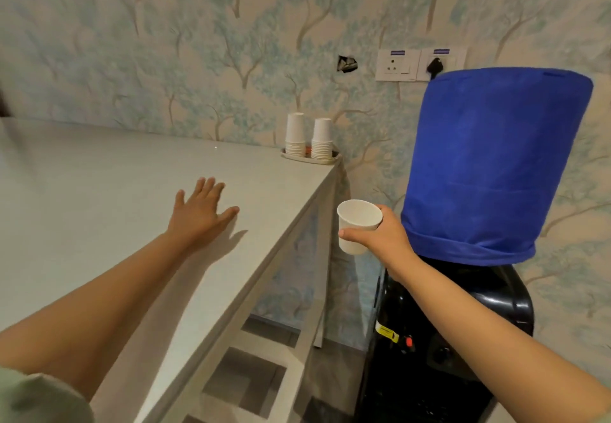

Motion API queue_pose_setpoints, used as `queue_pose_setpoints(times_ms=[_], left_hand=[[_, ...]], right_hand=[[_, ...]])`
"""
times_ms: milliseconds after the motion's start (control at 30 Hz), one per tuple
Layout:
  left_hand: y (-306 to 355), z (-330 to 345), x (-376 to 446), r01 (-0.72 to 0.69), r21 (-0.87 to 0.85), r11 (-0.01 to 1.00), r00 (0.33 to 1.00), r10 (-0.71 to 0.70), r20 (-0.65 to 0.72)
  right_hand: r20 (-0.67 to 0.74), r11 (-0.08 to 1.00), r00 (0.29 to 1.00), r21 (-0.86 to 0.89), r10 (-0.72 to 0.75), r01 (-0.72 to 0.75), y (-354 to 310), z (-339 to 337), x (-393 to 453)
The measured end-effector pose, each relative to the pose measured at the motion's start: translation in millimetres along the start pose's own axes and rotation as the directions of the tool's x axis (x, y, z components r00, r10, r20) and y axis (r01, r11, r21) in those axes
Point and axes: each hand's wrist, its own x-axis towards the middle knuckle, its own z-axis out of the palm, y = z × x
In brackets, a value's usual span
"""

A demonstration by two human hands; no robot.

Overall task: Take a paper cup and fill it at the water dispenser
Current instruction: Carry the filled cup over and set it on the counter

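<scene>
My right hand (383,234) grips a white paper cup (358,224), upright and tilted slightly, held in the air between the table's edge and the water dispenser. The black water dispenser (439,340) stands at the right, its bottle wrapped in a blue cover (492,165). A red tap (409,341) shows low on its front; my right forearm crosses over the dispenser. My left hand (201,214) lies flat, fingers spread, on the grey table (99,191). Two stacks of upside-down paper cups (309,138) stand in a small tray (334,159) at the table's far right corner.
Patterned wallpaper runs behind everything, with a hole and two wall sockets (420,64), one holding a black plug. A narrow gap separates the table's side from the dispenser. White frame bars (264,340) of the table show below its edge.
</scene>
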Motion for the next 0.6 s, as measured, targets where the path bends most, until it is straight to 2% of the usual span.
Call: queue_pose_setpoints(times_ms=[67, 167, 267, 333, 400, 600], left_hand=[[-28.4, -4.1, -8.0, 0.083, 0.038, 0.996, 0.996, -0.084, 0.023], [-72.5, -8.1, -20.6, 0.123, 0.295, 0.948, 0.981, -0.16, 0.106], [-109.4, -10.1, -31.4, 0.325, 0.249, 0.912, 0.906, -0.376, 0.194], [-120.5, -9.5, -36.6, 0.406, 0.214, 0.888, 0.851, -0.453, 0.265], [-120.6, -9.9, -37.1, 0.406, 0.207, 0.89, 0.84, -0.452, 0.3], [-117.8, -10.5, -39.2, 0.404, 0.224, 0.887, 0.847, -0.455, 0.276]], right_hand=[[0.021, 1.0, 1.0, 0.007, -0.007, 0.007, -11.0, 12.6, 2.9], [0.058, 0.999, 0.998, 0.038, -0.025, 0.023, -27.4, 32.2, 7.3], [0.092, 0.995, 0.994, 0.088, -0.053, 0.045, -43.9, 51.7, 11.2], [0.12, 0.991, 0.99, 0.121, -0.077, 0.062, -56.5, 70.5, 14.8], [0.145, 0.985, 0.986, 0.166, -0.077, 0.053, -68.7, 91.3, 19.0], [0.215, 0.976, 0.973, 0.217, -0.084, 0.036, -91.8, 154.3, 28.3]])
